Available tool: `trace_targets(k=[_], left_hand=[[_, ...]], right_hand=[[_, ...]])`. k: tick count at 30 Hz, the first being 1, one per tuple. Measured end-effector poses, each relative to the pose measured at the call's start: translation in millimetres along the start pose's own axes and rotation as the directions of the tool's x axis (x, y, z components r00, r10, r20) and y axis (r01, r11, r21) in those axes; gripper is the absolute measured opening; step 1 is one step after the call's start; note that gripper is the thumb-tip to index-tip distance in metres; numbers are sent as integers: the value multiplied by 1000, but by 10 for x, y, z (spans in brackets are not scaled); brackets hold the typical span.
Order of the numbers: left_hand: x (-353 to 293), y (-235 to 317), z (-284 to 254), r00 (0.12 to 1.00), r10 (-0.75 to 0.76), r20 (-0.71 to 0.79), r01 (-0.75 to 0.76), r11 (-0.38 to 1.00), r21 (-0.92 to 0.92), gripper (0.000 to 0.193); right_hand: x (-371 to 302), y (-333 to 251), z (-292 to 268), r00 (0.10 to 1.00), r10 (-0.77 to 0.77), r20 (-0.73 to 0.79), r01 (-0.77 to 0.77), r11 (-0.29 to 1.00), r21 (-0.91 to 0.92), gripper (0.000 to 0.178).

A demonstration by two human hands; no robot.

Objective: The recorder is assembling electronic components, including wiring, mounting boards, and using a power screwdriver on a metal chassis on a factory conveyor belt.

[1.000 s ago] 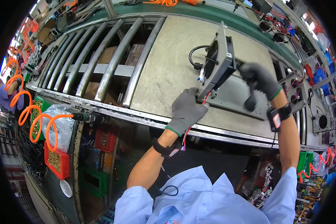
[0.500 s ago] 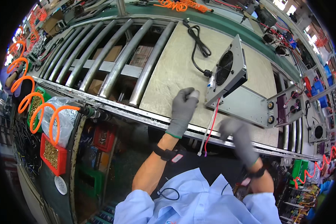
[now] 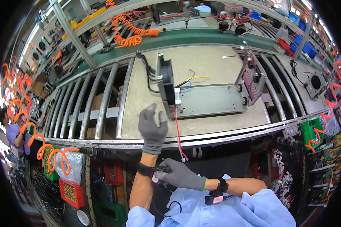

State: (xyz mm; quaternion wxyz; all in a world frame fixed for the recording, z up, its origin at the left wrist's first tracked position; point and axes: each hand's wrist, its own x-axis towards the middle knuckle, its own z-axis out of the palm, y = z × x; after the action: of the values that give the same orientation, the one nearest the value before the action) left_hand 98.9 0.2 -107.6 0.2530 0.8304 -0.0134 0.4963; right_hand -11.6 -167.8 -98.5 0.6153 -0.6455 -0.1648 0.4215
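Note:
On a pale board rests a grey metal chassis [image 3: 212, 100]. An upright panel with a black fan [image 3: 166, 77] stands at its left end. Red and white wires [image 3: 178, 136] hang from the fan end over the board's near edge. My left hand [image 3: 152, 126], in a grey glove, is open just left of these wires, fingers apart and holding nothing. My right hand [image 3: 182, 174], gloved alike, reaches across to my left wrist. Its fingers are closed on the black wrist device [image 3: 158, 174] strapped there; the fingertips are partly hidden.
Metal rollers [image 3: 88, 102] run left of the board [image 3: 140, 109], with more at its right. A black power cord [image 3: 149, 72] lies behind the fan panel. At the lower left stand a red bin of screws [image 3: 71, 193] and an orange coiled hose [image 3: 36, 138]. A power screwdriver [image 3: 186, 13] hangs at the back.
My right hand has moved left from the board's front edge to my left wrist. The view has shifted, and the chassis now appears squarer to me, with its fan panel seen edge-on.

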Motion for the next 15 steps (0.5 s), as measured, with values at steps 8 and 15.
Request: trace_targets(k=[8, 15], left_hand=[[-154, 119, 275, 809, -453, 374, 512, 856, -71, 67], [-231, 639, 329, 908, -399, 130, 371, 908, 195, 68]], right_hand=[[-167, -154, -1229, 983, -69, -172, 53, 994, -97, 32], [-189, -223, -2414, 876, -1, -483, 366, 654, 662, 23]])
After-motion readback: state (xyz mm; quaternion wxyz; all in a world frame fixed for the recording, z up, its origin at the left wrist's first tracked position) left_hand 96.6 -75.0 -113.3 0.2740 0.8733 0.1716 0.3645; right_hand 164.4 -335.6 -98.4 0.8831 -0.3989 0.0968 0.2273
